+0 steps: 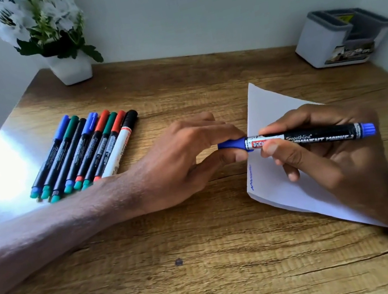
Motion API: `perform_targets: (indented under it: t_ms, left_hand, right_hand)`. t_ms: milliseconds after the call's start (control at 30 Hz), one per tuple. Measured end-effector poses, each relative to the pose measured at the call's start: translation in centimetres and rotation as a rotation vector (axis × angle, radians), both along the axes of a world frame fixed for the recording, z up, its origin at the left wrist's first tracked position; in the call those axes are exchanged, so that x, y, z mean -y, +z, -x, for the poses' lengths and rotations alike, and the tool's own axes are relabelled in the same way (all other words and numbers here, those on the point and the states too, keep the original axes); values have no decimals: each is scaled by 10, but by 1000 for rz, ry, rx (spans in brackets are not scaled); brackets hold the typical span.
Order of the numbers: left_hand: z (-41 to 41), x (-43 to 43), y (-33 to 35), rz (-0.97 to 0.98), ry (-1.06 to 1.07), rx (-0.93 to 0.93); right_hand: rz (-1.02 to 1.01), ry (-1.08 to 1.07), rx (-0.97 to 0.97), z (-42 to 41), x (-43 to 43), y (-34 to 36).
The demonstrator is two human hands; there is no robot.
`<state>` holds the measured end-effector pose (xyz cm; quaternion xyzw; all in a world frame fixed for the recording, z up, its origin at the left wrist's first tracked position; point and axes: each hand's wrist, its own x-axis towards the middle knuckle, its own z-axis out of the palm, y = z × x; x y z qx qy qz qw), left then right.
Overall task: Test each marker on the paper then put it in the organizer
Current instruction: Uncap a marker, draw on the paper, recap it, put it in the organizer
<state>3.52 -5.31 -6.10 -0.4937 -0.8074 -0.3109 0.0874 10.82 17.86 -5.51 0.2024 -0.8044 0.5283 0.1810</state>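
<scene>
A black permanent marker (pixel 315 136) with blue ends lies level above the white paper (pixel 283 190). My right hand (pixel 318 151) grips its barrel. My left hand (pixel 189 158) pinches its blue cap (pixel 231 145) at the left end; the cap sits on the marker. A short blue squiggle (pixel 251 178) marks the paper's left edge. Several capped markers (pixel 84 150) lie side by side at the left of the table. The white and grey organizer (pixel 339 38) stands in the far right corner, and no marker shows in it.
A white pot with white flowers (pixel 57 41) stands at the back left against the wall. The wooden table (pixel 208 261) ends at walls behind and on the right. Bright sunlight glares on the table's left side.
</scene>
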Motion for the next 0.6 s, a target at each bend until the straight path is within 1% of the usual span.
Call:
perform_targets:
  t_ms: [133,233,300,367,433,467,533,567,600]
  left_hand:
    - [2,-1,-1,30,-12,37]
    - [7,-2,2,5,20,63]
    - [8,-2,5,-48,73,86]
    - [5,-1,8,-148,125,117]
    - [1,0,12,-255,156,156]
    - [0,-1,15,-292,159,172]
    - [-1,-3,21,-314,137,185]
    - [-2,-5,24,-318,120,193]
    - [-2,-7,28,-330,106,204]
  right_hand:
    - [-2,14,4,0,-3,-2]
    - [-19,-49,-24,2,-1,0]
    - [-1,-79,-40,5,0,4]
    - [30,-81,-42,6,-1,9]
    - [108,-63,1,6,-3,13]
    - [179,-53,36,6,-6,14]
    - [373,-26,130,7,-12,16]
    - [428,-23,173,9,-17,18]
    - [420,-32,192,10,-22,20]
